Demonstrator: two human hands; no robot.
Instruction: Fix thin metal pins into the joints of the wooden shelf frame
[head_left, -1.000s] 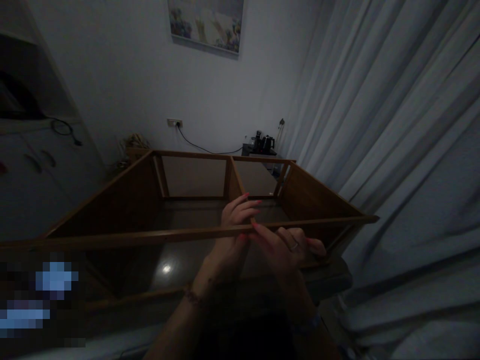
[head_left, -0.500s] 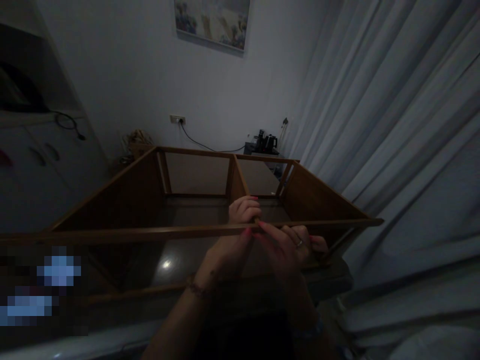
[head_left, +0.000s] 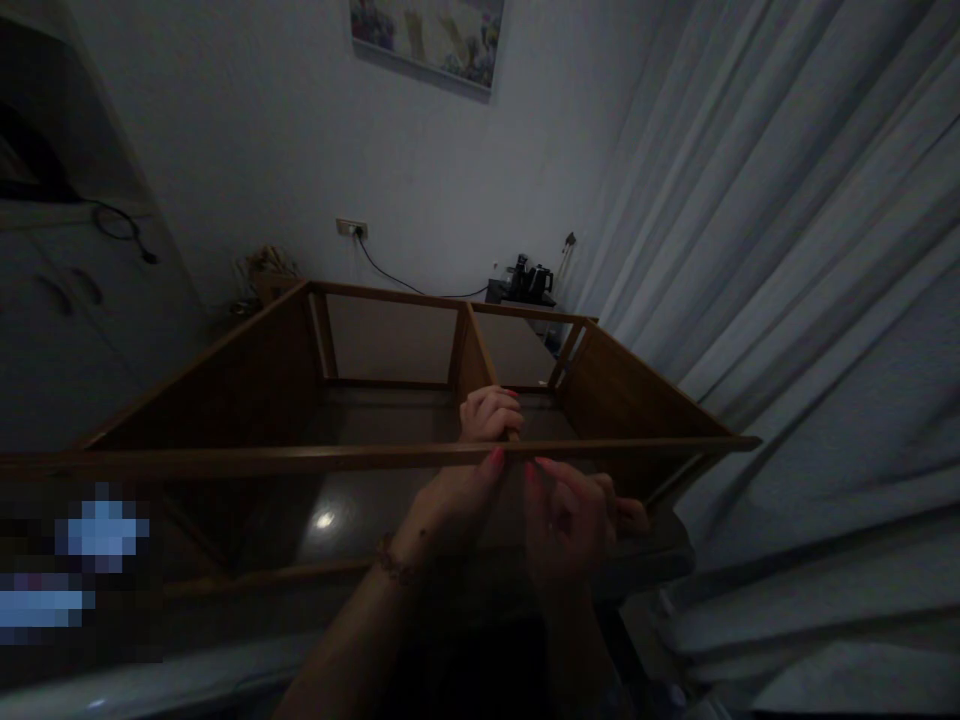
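A brown wooden frame (head_left: pixel 247 370), open on top with a middle divider (head_left: pixel 474 360), stands in front of me in dim light. Its near rail (head_left: pixel 300 460) runs across the view. My left hand (head_left: pixel 480 440) is wrapped over that rail near its middle, fingers curled on the far side and thumb on the near side. My right hand (head_left: pixel 574 510) hangs just below and right of the rail, its fingers loosely apart and its fingertips close under the wood, with nothing visible in it.
Grey curtains (head_left: pixel 787 300) fill the right side. A white wall (head_left: pixel 300 130) behind carries a picture (head_left: pixel 427 35) and a socket with a cable (head_left: pixel 352 230). A small dark kettle set (head_left: pixel 529 280) sits in the far corner. White cupboards (head_left: pixel 67 300) stand at left.
My right hand has dropped off the rail and drawn back toward me. The left hand's fingers have curled tighter over the rail. The view has tilted slightly.
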